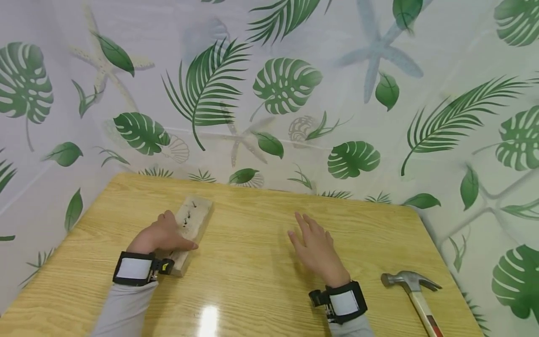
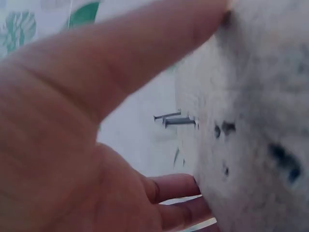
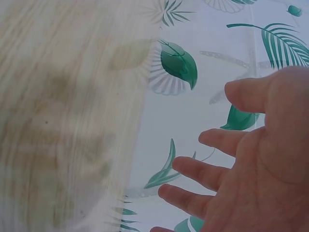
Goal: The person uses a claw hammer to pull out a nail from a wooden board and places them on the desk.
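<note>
Right hand [image 1: 316, 252] fingers spread wide over table [image 1: 252, 267]; hammer [image 1: 411, 282] to its right, handle running out of view. Left hand [image 1: 162, 234] grips block [image 1: 200, 219] by its long edges, table's left side. Nails [image 1: 189, 215] stick up from block's far half. Leaf-print cloth [image 1: 287, 86] behind table.

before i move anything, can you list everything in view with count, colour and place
wood-grain table: one, yellow, beneath the block and hammer
rectangular wooden block: one, greyish beige, on the table's left side
thin metal nails: several, exact count unclear, dark grey, sticking out of the block
claw hammer: one, silver head, pale handle marked red and black, table's right side
leaf-printed sheeting: count unclear, white with green leaves, behind and beside the table
wrist straps: two, black with white patches, one per wrist
small cameras: two, black, on the straps
long sleeves: two, pale grey, below the straps
left hand: one, gripping the block
right hand: one, between block and hammer, holding nothing
</note>
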### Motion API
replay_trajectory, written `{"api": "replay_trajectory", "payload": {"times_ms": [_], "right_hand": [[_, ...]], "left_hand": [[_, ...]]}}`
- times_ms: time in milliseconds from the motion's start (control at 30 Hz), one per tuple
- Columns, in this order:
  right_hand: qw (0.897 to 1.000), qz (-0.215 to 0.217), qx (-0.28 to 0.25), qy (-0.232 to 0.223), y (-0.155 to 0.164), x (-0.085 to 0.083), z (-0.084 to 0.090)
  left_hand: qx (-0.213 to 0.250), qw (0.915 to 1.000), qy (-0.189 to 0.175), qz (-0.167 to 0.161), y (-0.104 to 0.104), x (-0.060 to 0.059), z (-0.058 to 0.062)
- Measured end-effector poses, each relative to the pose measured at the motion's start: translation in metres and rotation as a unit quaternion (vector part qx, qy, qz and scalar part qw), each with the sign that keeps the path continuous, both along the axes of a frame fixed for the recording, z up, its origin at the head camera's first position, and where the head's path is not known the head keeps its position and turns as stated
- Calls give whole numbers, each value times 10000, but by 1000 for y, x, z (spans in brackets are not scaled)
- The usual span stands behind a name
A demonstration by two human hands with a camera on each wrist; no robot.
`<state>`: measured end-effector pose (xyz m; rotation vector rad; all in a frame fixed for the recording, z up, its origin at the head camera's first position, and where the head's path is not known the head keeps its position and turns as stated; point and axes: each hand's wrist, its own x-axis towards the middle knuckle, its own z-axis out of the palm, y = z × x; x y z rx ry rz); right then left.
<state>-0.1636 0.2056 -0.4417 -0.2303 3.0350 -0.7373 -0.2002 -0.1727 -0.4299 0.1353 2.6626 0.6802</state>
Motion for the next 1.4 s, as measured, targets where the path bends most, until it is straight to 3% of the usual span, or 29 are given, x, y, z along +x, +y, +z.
{"api": "replay_trajectory", "payload": {"times_ms": [233,567,667,833,1133,1300,1400], "right_hand": [[9999,17,-109,-42,3,-1,1],[9999,-17,-119,-83,8,-1,6],[9998,-18,-170,-90,10,-1,8],[9998,-32,-200,-86,12,-1,8],[9997,-94,-220,-36,12,2,10],[9998,-88,-167,-5,14,6,19],[9998,-153,-112,111,22,13,30]], "left_hand": [[554,9971,86,-512,41,6,0],[1678,9847,-141,-438,91,14,-11],[2158,9750,-478,-237,102,17,-15],[2938,9513,-929,-69,123,21,-26],[3476,9326,-966,45,152,33,-40],[3486,9329,-873,-238,151,32,-41],[3296,9407,-677,-426,141,26,-35]]}}
